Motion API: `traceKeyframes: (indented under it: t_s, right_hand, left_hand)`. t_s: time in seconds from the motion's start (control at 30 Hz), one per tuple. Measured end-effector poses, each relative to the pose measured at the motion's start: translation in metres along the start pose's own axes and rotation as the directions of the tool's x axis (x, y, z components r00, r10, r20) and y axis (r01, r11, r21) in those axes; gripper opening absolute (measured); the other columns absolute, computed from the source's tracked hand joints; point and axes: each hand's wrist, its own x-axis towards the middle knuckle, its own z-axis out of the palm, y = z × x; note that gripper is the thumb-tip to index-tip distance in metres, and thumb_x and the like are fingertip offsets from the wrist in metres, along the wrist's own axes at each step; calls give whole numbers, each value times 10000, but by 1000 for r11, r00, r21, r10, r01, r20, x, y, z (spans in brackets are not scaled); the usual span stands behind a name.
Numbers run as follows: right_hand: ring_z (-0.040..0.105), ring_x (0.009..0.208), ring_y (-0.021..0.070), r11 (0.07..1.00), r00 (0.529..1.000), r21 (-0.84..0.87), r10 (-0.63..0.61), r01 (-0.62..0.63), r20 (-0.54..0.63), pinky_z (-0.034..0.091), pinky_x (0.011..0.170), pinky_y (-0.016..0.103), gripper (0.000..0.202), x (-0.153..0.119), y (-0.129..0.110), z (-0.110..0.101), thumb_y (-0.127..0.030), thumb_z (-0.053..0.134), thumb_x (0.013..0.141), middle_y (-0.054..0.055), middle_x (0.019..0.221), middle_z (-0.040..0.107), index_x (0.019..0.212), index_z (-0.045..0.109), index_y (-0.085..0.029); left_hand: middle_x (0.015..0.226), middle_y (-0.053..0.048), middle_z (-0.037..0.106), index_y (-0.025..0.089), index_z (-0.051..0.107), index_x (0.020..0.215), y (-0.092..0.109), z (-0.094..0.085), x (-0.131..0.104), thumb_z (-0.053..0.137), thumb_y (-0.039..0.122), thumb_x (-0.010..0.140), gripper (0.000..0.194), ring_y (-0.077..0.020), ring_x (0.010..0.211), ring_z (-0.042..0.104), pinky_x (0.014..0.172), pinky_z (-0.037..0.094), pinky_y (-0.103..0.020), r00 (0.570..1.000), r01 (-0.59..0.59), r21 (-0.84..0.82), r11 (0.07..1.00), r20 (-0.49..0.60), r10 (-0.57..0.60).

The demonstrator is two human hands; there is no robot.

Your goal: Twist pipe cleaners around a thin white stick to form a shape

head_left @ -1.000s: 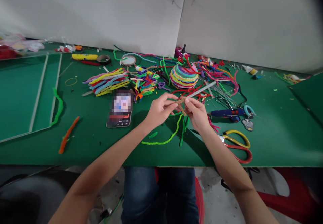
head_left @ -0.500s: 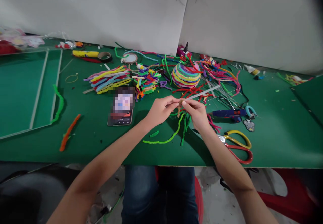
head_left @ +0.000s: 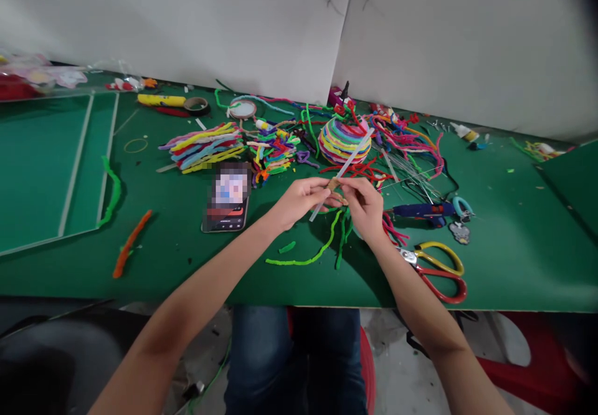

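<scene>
My left hand (head_left: 301, 202) and my right hand (head_left: 365, 206) meet over the middle of the green table. Between their fingers is a small brown fuzzy strip (head_left: 333, 184), pinched by both hands. A flat whitish translucent strip (head_left: 351, 158) runs diagonally through the fingers at the brown piece, its lower end showing below my left fingertips. Behind the hands sits a striped ball of coloured pipe cleaners (head_left: 343, 141). Green pipe cleaners (head_left: 327, 243) lie just below them.
A phone (head_left: 227, 197) lies left of the hands. Bundled pipe cleaners (head_left: 205, 147) are behind it. To the right are a blue glue gun (head_left: 423, 211) and scissors (head_left: 441, 271) with yellow and red handles. An orange pipe cleaner (head_left: 131, 245) lies at left.
The whitish strip has turned from a low slant to the right to a steeper diagonal, and its lower end now shows below my left fingers. The fingers have shifted around the brown piece.
</scene>
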Motion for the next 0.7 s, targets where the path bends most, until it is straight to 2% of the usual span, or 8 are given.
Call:
traceKeyframes:
  t_s: [0.07,0.13,0.27,0.37,0.53,0.7]
  right_hand:
    - [607,782,158,971,981,-142,-184,192,66,499,668,310,200,1,-1,-6,-234,553,848,58,897,680,1016,661,-241]
    - [613,836,180,920,944,-217,-302,325,133,507,705,338,268,3,0,-11,-221,582,826,79,951,676,1085,643,-238]
    - [613,806,176,834,883,-293,-424,467,201,501,700,340,299,7,6,-17,-225,620,811,69,925,681,1109,639,-248]
    - [601,714,153,795,859,-328,-488,511,157,479,631,312,240,6,12,-16,-222,644,806,44,839,687,1042,668,-259]
    - [591,643,140,777,845,-371,-533,509,43,459,569,302,167,0,10,-8,-200,649,801,23,767,679,951,690,-262]
    - [612,670,144,815,853,-292,-522,501,4,488,593,304,145,0,2,-6,-158,628,805,33,783,686,921,676,-232]
  left_hand:
    - [871,-79,710,118,610,1011,1,-1,0,599,200,799,227,-160,815,689,689,523,-244,998,42,-80,996,-40,-45]
    - [881,-72,705,125,608,962,2,-2,0,613,198,791,186,-153,805,684,679,525,-243,996,68,-123,990,-55,-75]
    - [889,-58,689,136,600,914,4,-7,0,656,241,778,181,-143,820,669,655,524,-233,994,108,-145,984,15,-107]
    - [882,-47,671,139,604,922,5,-8,-1,680,269,765,218,-140,845,656,685,521,-239,994,110,-135,985,36,-106]
    - [862,-10,648,166,581,899,1,-3,-3,714,296,731,251,-112,837,620,777,501,-271,994,92,-171,981,81,-79]
    - [874,-8,639,152,614,887,0,-5,-3,762,295,672,297,-96,832,599,838,465,-281,992,45,-150,988,124,-27]
